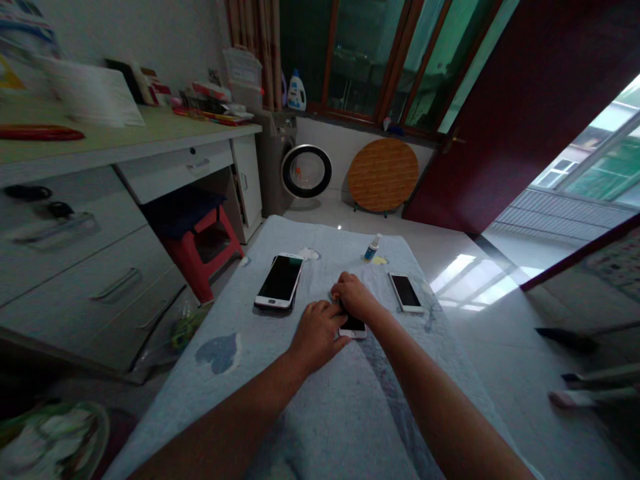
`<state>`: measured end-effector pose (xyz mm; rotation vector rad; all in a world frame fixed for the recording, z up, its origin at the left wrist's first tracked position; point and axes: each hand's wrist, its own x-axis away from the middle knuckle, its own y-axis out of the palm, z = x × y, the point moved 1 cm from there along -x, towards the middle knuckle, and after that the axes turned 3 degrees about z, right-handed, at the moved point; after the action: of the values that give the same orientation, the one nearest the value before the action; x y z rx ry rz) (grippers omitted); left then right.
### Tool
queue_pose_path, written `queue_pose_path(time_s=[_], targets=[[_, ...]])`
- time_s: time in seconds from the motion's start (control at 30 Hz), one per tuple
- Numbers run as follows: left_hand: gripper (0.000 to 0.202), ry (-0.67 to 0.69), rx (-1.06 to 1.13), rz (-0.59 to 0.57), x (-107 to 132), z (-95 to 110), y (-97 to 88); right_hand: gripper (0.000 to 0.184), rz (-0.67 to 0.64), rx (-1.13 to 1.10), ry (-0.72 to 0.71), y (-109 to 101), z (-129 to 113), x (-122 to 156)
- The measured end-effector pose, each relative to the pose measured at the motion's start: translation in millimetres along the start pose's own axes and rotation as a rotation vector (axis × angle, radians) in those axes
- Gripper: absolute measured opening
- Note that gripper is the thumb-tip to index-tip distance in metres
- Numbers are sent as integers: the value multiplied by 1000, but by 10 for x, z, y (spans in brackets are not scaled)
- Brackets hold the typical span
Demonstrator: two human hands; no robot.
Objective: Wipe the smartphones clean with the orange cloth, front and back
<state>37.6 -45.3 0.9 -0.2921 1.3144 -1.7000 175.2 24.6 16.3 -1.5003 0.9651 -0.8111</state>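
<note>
A white smartphone (354, 327) with a dark screen lies on the cloth-covered table, partly hidden under my hands. My left hand (317, 333) holds it at its left side, with the thumb by the lower edge and the fingers bent over the side. Over the phone's upper part, my right hand (354, 295) is closed, fingertips pressed together; whatever they pinch is too small to make out. To the left, a larger white smartphone (283, 279) rests on top of another dark one. Another white smartphone (406, 292) lies to the right. Beyond my hands stands a small spray bottle (371, 249).
A pale blue cloth (320, 427) covers the table. At left are a desk (175, 143) with drawers and a red stool (200, 247). A washing machine (275, 153) with its door open and a round wooden tabletop (384, 175) stand at the back.
</note>
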Motion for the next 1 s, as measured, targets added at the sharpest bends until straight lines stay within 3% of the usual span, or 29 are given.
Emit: queue_pose_path(time_s=[0.4,0.7,1.0], targets=[[36,-8,34,34,-9,-19,7,23,-70,74,55,-78,263,-351],[34,-24,41,14,-9,-2,9,26,-6,43,236,-57,551,-14],[37,25,69,-15,-31,-70,95,27,69,-33,384,-75,394,398]])
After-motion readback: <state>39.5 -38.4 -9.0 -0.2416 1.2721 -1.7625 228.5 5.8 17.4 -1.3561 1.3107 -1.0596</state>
